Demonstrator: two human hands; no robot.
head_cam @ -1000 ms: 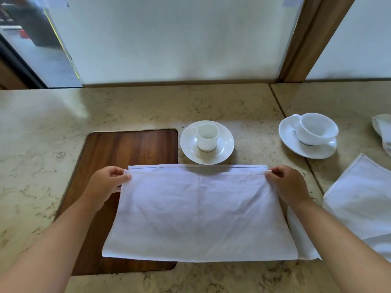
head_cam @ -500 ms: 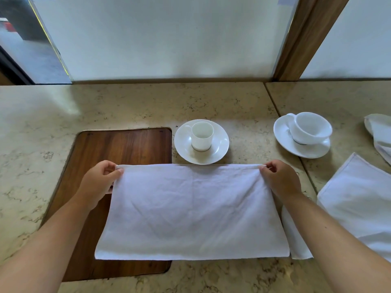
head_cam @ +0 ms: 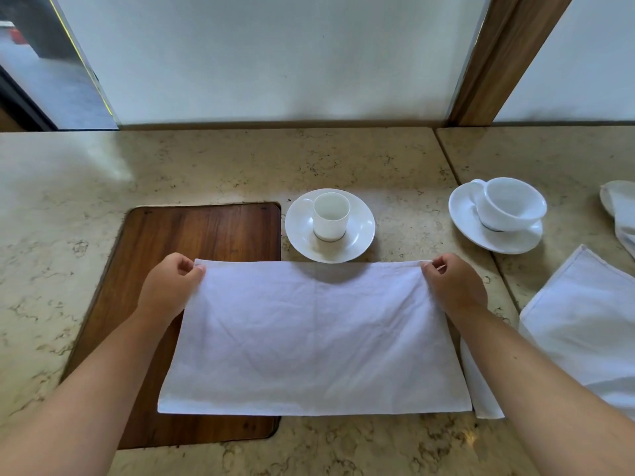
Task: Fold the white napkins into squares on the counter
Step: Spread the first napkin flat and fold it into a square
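Observation:
A white napkin (head_cam: 314, 341), folded to a wide rectangle, lies in front of me, partly on the beige stone counter (head_cam: 395, 159) and partly over a wooden board. My left hand (head_cam: 170, 290) pinches its far left corner. My right hand (head_cam: 453, 286) pinches its far right corner. The far edge is held taut between both hands, just lifted off the surface. A second white napkin (head_cam: 584, 321) lies spread at the right, partly hidden under my right forearm.
A wooden board (head_cam: 206, 235) is set into the counter at the left. A small cup on a saucer (head_cam: 330, 225) stands just beyond the napkin's far edge. A wider cup and saucer (head_cam: 498, 214) sits at the right. More white cloth (head_cam: 622, 214) lies at the far right edge.
The hands keep their pinch on the napkin's far corners. They and the far edge have shifted slightly toward me and inward. The fold stays flat.

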